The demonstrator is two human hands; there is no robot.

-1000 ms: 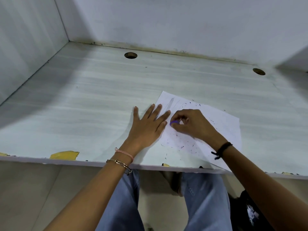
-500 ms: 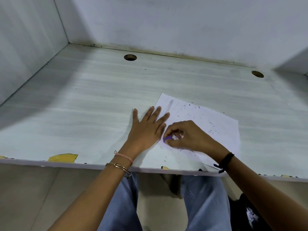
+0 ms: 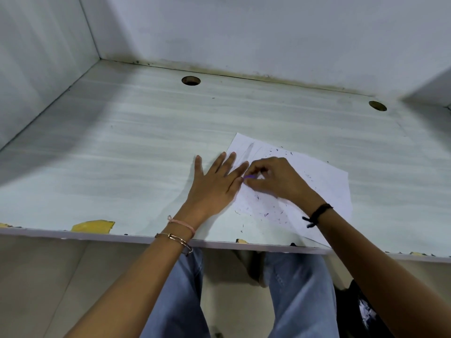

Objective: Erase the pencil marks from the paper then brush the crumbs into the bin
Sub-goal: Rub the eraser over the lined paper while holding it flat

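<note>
On the paper [image 3: 317, 181], left hand [image 3: 214, 184] flat, fingers straight; right hand [image 3: 275, 179] in a pinch on purple eraser [image 3: 250, 177].

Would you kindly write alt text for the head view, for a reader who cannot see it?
A person's right hand pinches a small purple eraser on a white paper sheet speckled with dark crumbs, while the flat left hand pins the sheet's edge to a pale wood-grain desk.
</note>
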